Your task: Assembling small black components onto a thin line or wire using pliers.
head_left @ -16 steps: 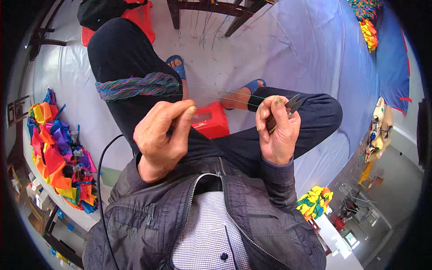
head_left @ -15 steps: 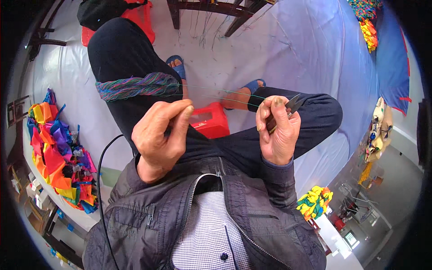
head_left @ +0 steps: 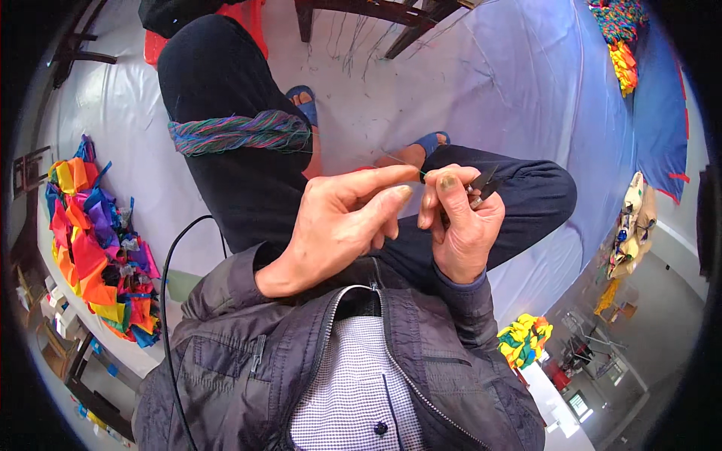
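My right hand (head_left: 462, 225) is closed around small dark-bladed thread snips (head_left: 489, 179), blades pointing up and away. A fine green thread (head_left: 423, 174) shows at its thumb and index fingertips. My left hand (head_left: 346, 225) reaches across in front of my lap, its index finger stretched to the thread by the right fingertips. Its thumb stands apart from that finger, and the other fingers are curled under. Across my left thigh lies a skein of thread (head_left: 241, 134) in blue, green, purple and red. Its run toward my hands is hard to make out.
Colourful cloth pieces (head_left: 98, 248) are heaped at the left. A black cable (head_left: 165, 301) curves beside my left side. Dark wooden legs (head_left: 421, 30) stand at the far side, with loose threads (head_left: 353, 45) on the pale floor sheet. Yellow-green bundles (head_left: 524, 338) sit at right.
My left hand has moved right, up to the right fingertips, and its pinch has loosened. The threads stretched between skein and right hand no longer show clearly. My right hand stays nearly in place.
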Demonstrator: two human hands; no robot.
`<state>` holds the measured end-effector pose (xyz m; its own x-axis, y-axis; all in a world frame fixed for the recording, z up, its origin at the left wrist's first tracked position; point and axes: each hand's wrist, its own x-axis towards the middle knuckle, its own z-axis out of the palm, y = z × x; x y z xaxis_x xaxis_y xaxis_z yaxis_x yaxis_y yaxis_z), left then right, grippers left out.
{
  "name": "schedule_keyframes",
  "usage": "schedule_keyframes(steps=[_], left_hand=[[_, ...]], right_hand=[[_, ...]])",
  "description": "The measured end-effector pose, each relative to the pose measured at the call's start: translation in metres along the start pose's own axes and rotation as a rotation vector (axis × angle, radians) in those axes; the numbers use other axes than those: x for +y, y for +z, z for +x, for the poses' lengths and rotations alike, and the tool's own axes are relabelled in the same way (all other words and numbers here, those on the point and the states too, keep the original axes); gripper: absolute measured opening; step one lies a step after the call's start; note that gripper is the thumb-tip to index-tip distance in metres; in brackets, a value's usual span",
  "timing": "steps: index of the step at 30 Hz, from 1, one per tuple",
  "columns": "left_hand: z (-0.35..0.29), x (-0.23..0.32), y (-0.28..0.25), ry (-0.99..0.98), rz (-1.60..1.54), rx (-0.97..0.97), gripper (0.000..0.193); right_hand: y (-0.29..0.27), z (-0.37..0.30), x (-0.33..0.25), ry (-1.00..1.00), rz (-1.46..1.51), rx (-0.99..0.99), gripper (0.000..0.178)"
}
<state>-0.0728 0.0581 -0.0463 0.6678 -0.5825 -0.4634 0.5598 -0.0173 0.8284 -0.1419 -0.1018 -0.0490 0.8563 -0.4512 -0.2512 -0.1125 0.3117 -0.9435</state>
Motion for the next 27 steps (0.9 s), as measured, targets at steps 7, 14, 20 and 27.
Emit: schedule_keyframes(steps=[7, 14, 20, 27], left_hand=[[0.009, 0.003, -0.004, -0.26, -0.419, -0.152, 0.036], [0.012, 0.0, -0.005, -0.33, -0.611, -0.082, 0.029], [0.013, 0.0, -0.005, -0.348, -0.619, -0.069, 0.024], [0.015, -0.005, -0.006, -0.347, -0.636, -0.084, 0.021]], right_hand=[[0.002, -0.004, 0.002, 0.055, -0.013, -0.015, 0.021], [0.003, -0.007, 0.006, 0.109, -0.002, -0.007, 0.021], [0.001, -0.008, 0.008, 0.161, 0.026, -0.012, 0.022], [0.002, -0.007, 0.004, 0.273, 0.126, -0.052, 0.024]])
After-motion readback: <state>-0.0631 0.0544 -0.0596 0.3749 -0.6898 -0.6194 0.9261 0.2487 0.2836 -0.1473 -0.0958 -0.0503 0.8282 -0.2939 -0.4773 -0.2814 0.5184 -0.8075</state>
